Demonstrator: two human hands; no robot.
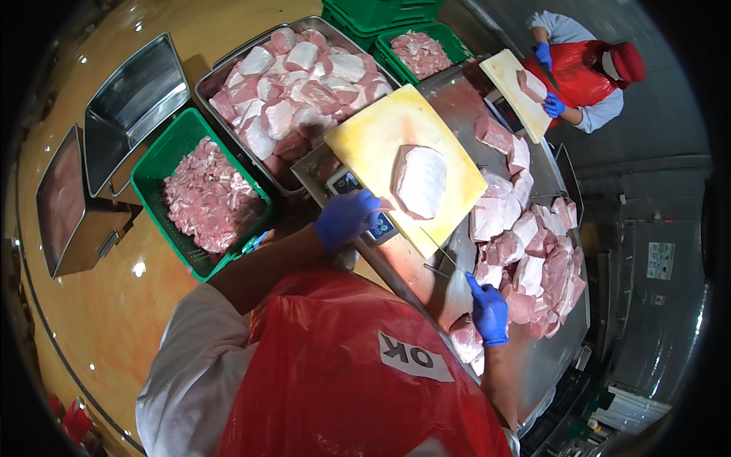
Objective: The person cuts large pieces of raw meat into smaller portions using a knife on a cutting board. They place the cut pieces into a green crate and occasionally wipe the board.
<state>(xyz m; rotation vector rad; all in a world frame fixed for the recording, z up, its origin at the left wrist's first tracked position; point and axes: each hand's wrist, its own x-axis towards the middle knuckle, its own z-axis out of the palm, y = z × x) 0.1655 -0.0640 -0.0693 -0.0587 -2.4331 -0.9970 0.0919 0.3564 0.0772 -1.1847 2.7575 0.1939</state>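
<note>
In my blue-gloved right hand [489, 311] is a thin knife [451, 259], its blade angled up and left across the corner of the yellowed cutting board [367, 156]. A thick block of pale pork [421, 183] with a white fat side lies on the board, apart from both hands. My left hand [346, 219], also in a blue glove, is closed beside the board's near left edge. A small pink meat scrap [387, 205] shows at its fingertips. Under the board, a scale [381, 227] with buttons is partly covered by my left hand.
A metal tub [204, 85] of pork blocks stands beyond the board. Left of it, a green basket [145, 179] holds trimmings, near a steel bin [145, 99]. Many pork pieces [533, 266] cover the table's right. A co-worker [579, 68] cuts meat at another board [502, 68].
</note>
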